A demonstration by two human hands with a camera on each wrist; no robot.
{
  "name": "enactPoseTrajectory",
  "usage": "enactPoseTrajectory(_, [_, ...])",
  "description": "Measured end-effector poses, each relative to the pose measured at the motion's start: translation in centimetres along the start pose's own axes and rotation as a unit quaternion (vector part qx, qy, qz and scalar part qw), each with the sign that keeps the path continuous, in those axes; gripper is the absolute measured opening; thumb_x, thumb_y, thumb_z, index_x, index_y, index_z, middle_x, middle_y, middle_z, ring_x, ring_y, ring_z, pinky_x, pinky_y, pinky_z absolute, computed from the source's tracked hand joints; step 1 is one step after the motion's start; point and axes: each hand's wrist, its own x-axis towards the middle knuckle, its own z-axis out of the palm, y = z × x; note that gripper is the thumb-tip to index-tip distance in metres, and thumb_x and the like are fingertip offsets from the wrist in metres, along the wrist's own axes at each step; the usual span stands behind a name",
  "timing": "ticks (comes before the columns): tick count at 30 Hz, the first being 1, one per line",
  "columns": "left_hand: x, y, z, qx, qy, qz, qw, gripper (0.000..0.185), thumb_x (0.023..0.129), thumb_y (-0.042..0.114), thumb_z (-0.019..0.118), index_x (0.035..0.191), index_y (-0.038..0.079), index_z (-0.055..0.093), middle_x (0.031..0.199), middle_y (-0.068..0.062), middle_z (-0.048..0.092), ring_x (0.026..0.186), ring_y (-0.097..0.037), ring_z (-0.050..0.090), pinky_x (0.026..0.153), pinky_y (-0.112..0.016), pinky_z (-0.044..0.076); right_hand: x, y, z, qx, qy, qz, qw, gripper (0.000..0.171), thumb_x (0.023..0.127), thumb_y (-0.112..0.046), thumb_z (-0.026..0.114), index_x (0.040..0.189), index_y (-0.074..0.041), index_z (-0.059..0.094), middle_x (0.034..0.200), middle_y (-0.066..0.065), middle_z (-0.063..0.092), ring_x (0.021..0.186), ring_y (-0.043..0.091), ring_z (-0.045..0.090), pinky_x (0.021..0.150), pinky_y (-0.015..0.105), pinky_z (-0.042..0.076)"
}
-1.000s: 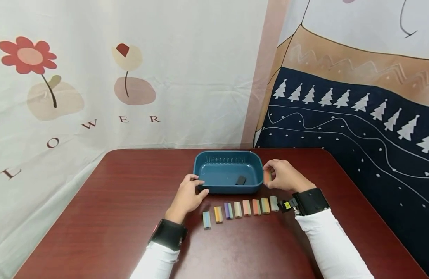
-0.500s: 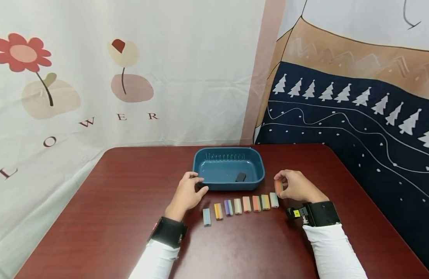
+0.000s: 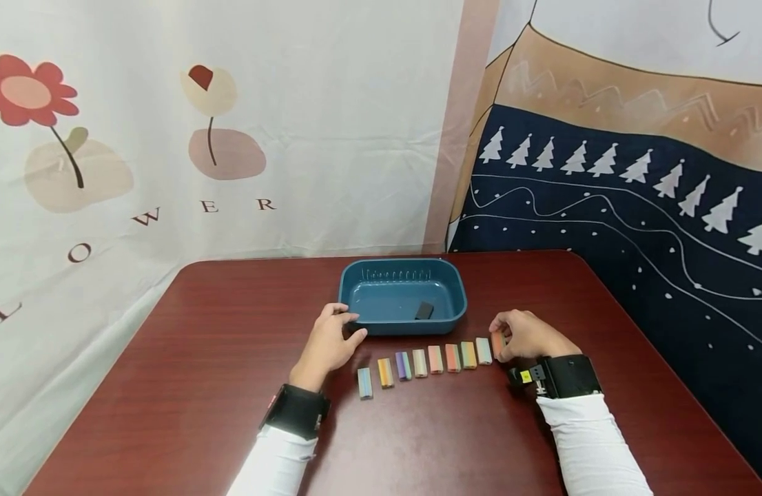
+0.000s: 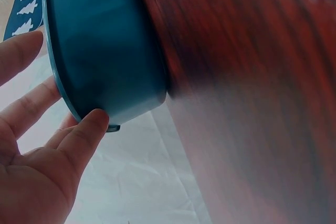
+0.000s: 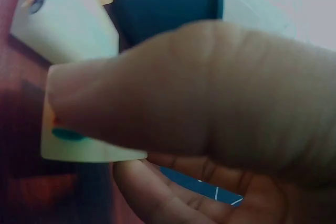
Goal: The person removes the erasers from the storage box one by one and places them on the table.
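Observation:
In the head view my left hand (image 3: 324,344) touches the front left corner of a blue basin (image 3: 402,328), its fingers relaxed and spread at the rim. The left wrist view has one fingertip against the basin's outer wall (image 4: 110,51) and others at its rim. With thumb and fingers, my right hand (image 3: 531,335) pinches a small orange-and-green block (image 3: 497,343) standing at the right end of a row of similar blocks. A pale block (image 3: 483,351) stands right beside it. Seen from the right wrist, the thumb covers much of the pinched block (image 5: 58,148).
The row continues left with several two-toned blocks, among them a red-and-green one (image 3: 452,358), a purple one (image 3: 403,366) and a light blue one (image 3: 365,384) at the left end. A dark flat piece (image 3: 424,311) lies inside the basin. Cloths hang behind the reddish-brown table (image 3: 232,324).
My right hand has brought the orange-and-green block from beside the basin's right wall, right and toward me, then against the row's right end. The left hand has stayed at the basin.

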Motion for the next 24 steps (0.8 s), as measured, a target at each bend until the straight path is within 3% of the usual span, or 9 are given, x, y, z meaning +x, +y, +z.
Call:
enactPoseTrajectory(7, [-0.16,0.04,-0.29,0.002,-0.003,-0.004,1.0000,0.037,0.091,0.022,0.070,0.121,0.001,0.067,0.134,-0.017,0.048,0.123,-0.033,0.047,0.099,-0.045,0.043,0.24,0.04,0.49,-0.010,-0.015,0.012,1.000,0.043,0.066,-0.002,0.083,0.104,-0.001,0.064,0.094,0.005,0.061,0.085,0.023,0.055,0.071,0.038,0.052])
enactPoseTrajectory(24, [-0.12,0.09,-0.26,0.000,-0.004,-0.001,1.0000,0.038,0.091,0.023,0.069,0.122,0.000,0.066,0.135,-0.017,0.047,0.123,-0.035,0.047,0.099,-0.046,0.042,0.22,0.40,0.17,-0.004,0.005,0.009,1.000,0.046,0.068,-0.007,0.086,0.108,0.001,0.064,0.101,0.010,0.064,0.093,0.028,0.061,0.078,0.043,0.055])
